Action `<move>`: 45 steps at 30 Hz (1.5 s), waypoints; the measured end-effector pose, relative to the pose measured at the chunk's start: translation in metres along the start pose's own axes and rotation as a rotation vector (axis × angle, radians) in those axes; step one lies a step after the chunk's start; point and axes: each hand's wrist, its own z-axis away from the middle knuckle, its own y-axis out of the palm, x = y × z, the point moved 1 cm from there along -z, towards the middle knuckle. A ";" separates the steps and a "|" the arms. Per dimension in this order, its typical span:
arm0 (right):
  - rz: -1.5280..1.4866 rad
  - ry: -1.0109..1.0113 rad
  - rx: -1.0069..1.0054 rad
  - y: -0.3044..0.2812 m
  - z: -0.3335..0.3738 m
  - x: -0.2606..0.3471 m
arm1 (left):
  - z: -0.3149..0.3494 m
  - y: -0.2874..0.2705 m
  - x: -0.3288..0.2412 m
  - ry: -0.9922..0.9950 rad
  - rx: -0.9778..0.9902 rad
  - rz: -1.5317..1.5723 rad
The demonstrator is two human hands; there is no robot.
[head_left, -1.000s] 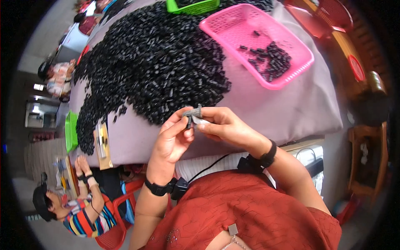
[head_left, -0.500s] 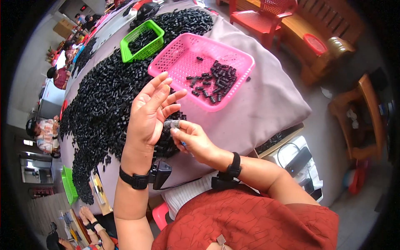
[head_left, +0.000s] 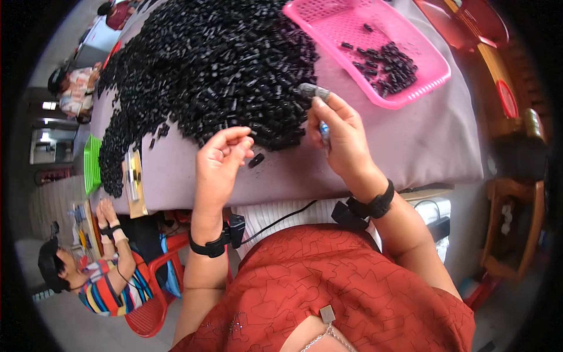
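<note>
My left hand (head_left: 220, 161) hovers at the near edge of a large heap of small black plastic parts (head_left: 229, 70). Its fingers are curled with the thumb close to the index fingertip; whatever may be between them is too small to make out. Just below those fingertips lies a single black part (head_left: 256, 160) on the cloth. My right hand (head_left: 343, 132) is closed around a slim tool with a blue and white end (head_left: 324, 134), mostly hidden by the palm. A grey wrapping (head_left: 314, 91) covers its index fingertip, beside the heap's right edge.
A pink perforated basket (head_left: 399, 97) with some black parts stands at the far right. Greyish cloth (head_left: 410, 146) covers the table. Leftward are a green basket (head_left: 92, 164), a narrow tray (head_left: 135, 182) and a seated co-worker (head_left: 111, 278) on a red chair (head_left: 149, 317).
My hands have separated; the left has curled its spread fingers and dropped nearer the table edge, the right has moved rightward. The view has shifted, and the green basket at the back has left it.
</note>
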 end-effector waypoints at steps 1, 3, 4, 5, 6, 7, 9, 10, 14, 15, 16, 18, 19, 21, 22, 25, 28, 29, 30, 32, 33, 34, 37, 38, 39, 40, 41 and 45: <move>0.010 0.017 0.017 0.001 0.000 -0.003 | 0.007 -0.001 0.006 -0.027 -0.032 -0.003; 0.060 0.058 0.062 0.003 0.002 -0.008 | 0.017 -0.005 0.023 0.002 -0.044 -0.068; 0.073 0.068 0.076 0.004 0.004 -0.010 | 0.021 -0.007 0.026 0.028 -0.038 -0.197; 0.123 0.060 0.090 0.005 0.006 -0.011 | 0.023 -0.007 0.028 0.026 -0.055 -0.185; 0.172 0.052 0.106 0.007 0.008 -0.013 | 0.025 -0.006 0.027 0.070 -0.026 -0.311; 0.185 0.059 0.120 0.010 0.011 -0.013 | 0.026 -0.005 0.028 0.113 0.003 -0.437; 0.351 0.092 0.133 0.015 0.015 -0.014 | 0.027 -0.004 0.033 0.131 -0.012 -0.450; 0.380 0.073 0.169 0.015 0.017 -0.017 | 0.027 -0.002 0.034 0.173 -0.011 -0.510; 0.557 0.056 0.214 0.019 0.022 -0.024 | 0.026 0.000 0.031 0.241 -0.023 -0.596; 0.565 0.060 0.225 0.020 0.023 -0.026 | 0.026 0.000 0.030 0.236 -0.014 -0.622; 0.619 0.041 0.250 0.020 0.024 -0.028 | 0.025 0.000 0.031 0.232 -0.025 -0.616; 0.671 0.026 0.276 0.025 0.027 -0.027 | 0.025 0.000 0.033 0.296 -0.053 -0.650; 0.675 0.031 0.285 0.026 0.028 -0.027 | 0.025 0.001 0.034 0.291 -0.062 -0.647; 0.744 0.058 0.326 0.025 0.030 -0.025 | 0.026 0.002 0.032 0.291 -0.072 -0.593; 0.746 0.060 0.330 0.024 0.029 -0.026 | 0.026 0.002 0.034 0.288 -0.076 -0.592; 0.779 0.023 0.328 0.022 0.029 -0.030 | 0.025 0.001 0.040 0.318 -0.067 -0.590; 0.660 0.005 0.355 0.027 0.030 -0.025 | 0.020 -0.005 0.035 -0.109 0.093 0.422; 0.685 0.031 0.401 0.027 0.030 -0.022 | 0.018 -0.009 0.033 -0.180 0.122 0.537; 0.708 0.055 0.447 0.028 0.031 -0.020 | 0.016 -0.010 0.031 -0.246 0.119 0.671; 0.648 0.069 0.464 0.032 0.032 -0.019 | 0.013 -0.010 0.032 -0.319 0.120 0.798; 0.594 0.083 0.484 0.034 0.033 -0.018 | 0.012 -0.009 0.034 -0.329 0.131 0.868; 0.555 0.143 0.486 0.035 0.033 -0.016 | 0.011 -0.008 0.036 -0.339 0.143 0.937; 0.533 0.149 0.502 0.031 0.031 -0.018 | 0.011 -0.004 0.035 -0.358 0.131 0.913; 0.529 0.149 0.496 0.032 0.031 -0.015 | 0.011 -0.004 0.035 -0.363 0.136 0.909; 0.510 0.185 0.500 0.035 0.030 -0.010 | 0.010 -0.004 0.036 -0.364 0.154 0.926; 0.490 0.222 0.505 0.036 0.029 -0.008 | 0.010 -0.004 0.037 -0.364 0.172 0.943; 0.486 0.220 0.502 0.034 0.029 -0.011 | 0.010 -0.003 0.037 -0.366 0.174 0.939; 0.479 0.185 0.555 0.031 0.029 -0.010 | 0.009 0.003 0.033 -0.365 0.195 0.955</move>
